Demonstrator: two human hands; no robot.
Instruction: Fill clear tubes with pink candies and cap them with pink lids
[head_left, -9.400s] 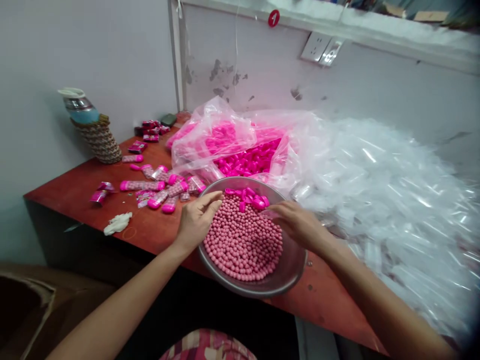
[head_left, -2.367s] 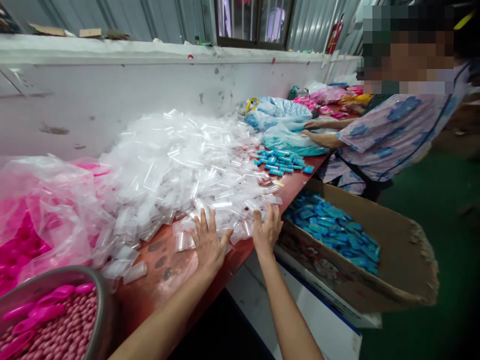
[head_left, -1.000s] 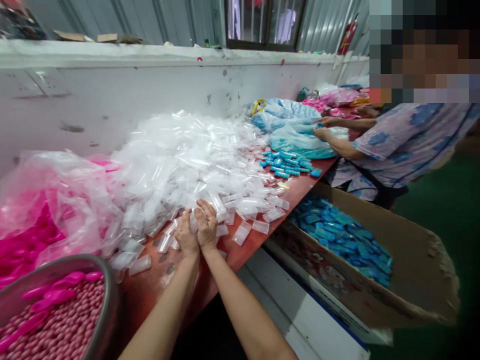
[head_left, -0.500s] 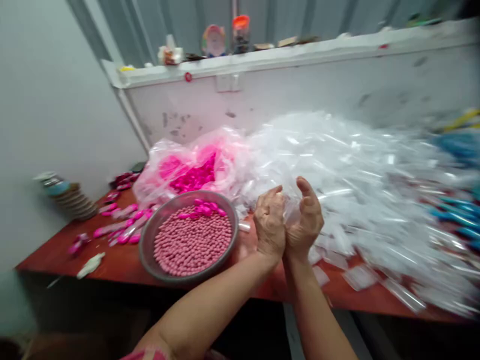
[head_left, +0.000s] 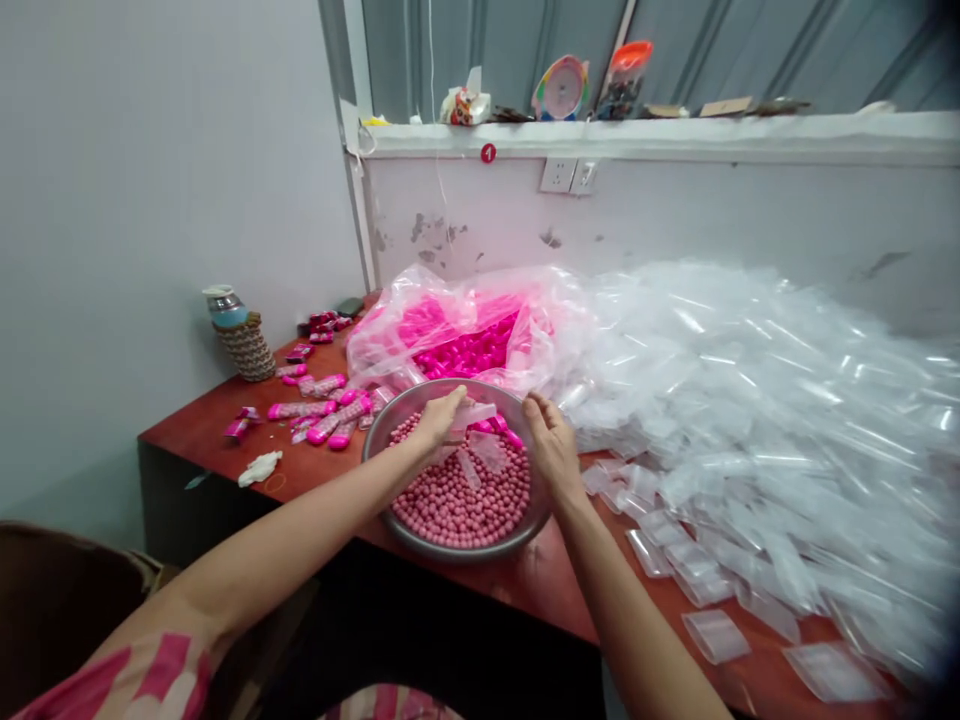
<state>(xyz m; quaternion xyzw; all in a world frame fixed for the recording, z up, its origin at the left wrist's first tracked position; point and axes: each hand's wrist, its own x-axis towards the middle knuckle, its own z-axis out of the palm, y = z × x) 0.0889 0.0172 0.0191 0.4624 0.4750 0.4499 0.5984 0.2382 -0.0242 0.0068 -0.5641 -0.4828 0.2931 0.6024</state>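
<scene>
Both my hands are over a metal bowl [head_left: 450, 553] full of small pink balls [head_left: 450, 505] on the red table [head_left: 540, 590]. My left hand [head_left: 437, 420] hovers at the bowl's far rim, fingers pinched on a clear plastic tube. My right hand [head_left: 551, 450] is at the bowl's right rim with its fingers loosely apart and nothing in them. A few clear plastic tubes [head_left: 487, 452] lie on the balls between the hands. Pink caps [head_left: 495, 428] lie at the bowl's far side.
A big heap of clear tubes [head_left: 750, 380] covers the table's right side. Behind the bowl is a plastic bag of pink caps [head_left: 465, 345]. Filled pink tubes [head_left: 315, 410], a bottle in a woven sleeve [head_left: 240, 335] and a white rag [head_left: 259, 468] lie to the left.
My view has swung left from the heap to the bowl. My cupped hands carried clear tubes over and dropped them onto the pink balls.
</scene>
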